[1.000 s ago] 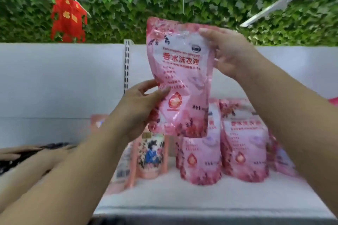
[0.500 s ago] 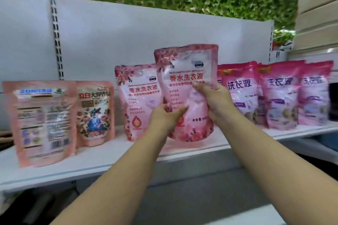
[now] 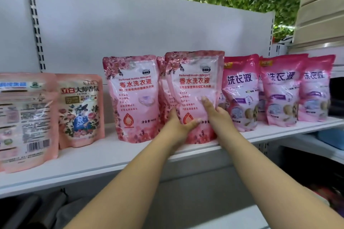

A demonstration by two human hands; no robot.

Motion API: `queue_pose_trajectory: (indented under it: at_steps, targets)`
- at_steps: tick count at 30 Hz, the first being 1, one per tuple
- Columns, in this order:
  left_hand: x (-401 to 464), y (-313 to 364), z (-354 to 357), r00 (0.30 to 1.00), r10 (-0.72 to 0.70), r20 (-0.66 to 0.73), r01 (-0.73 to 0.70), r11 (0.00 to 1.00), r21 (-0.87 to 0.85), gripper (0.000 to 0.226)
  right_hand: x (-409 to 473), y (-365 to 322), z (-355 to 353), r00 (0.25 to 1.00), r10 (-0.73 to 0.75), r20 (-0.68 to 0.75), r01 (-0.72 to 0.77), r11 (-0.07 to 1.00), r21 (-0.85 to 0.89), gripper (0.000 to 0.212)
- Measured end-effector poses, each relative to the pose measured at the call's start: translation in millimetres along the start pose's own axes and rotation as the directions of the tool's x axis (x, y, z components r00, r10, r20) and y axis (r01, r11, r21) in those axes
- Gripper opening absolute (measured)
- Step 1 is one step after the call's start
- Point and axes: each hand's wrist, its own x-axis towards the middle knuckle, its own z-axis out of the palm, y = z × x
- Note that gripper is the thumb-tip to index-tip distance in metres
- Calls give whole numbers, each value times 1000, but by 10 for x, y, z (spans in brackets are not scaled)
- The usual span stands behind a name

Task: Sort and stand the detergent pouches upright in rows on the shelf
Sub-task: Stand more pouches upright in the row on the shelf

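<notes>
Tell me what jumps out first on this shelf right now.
Both hands hold a pink flowered pouch upright at the middle of the white shelf: the left hand at its lower left, the right hand against its front. A matching pouch stands just left of it, and darker pink pouches line up to the right.

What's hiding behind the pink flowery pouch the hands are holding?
Behind the pink rose-printed detergent pouch, another matching pink pouch peeks out at its left edge. Most of that one is covered; anything further back cannot be seen.
</notes>
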Motion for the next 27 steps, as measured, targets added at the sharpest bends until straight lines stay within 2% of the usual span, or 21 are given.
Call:
queue_pose_trajectory:
  at_steps: [2,6,10,13,16,20,22,24,25,27]
  targets:
    - [1,2,33,1000,8,-28,-5,992,122,75,-6,10,-4,1000,-15,-22,16,999,31,49]
    - [-3,37,118,996,-29,-79,56,929,366,78,-5,28,-4,996,-43,-74,50,995,86,45]
    - [-53,25,115,995,-30,-92,64,919,388,76,21,61,13,994,-48,-93,54,996,67,48]
    - [-116,14,94,989,70,-127,-18,929,369,78,-27,73,33,978,-111,-174,121,991,50,56]
    - [-188,30,18,979,144,-143,-83,926,368,77,-111,45,35,951,-198,-238,184,980,-81,61]
    - [-456,19,-220,944,304,-128,-197,832,519,63,-319,-60,27,895,-351,-277,306,933,-191,57]
    - [-636,29,-407,888,427,-169,-246,754,608,50,-465,-172,109,864,-450,-225,414,890,-191,46]
    - [-800,59,-641,802,539,-259,-267,711,651,42,-600,-314,246,844,-522,-124,502,850,-161,31]
    - [-880,79,-790,739,589,-327,-257,696,671,40,-664,-396,344,841,-539,-51,531,839,-119,24]
    - [-1008,93,-1116,572,659,-488,-203,690,695,42,-777,-525,564,840,-520,152,528,849,-9,17]
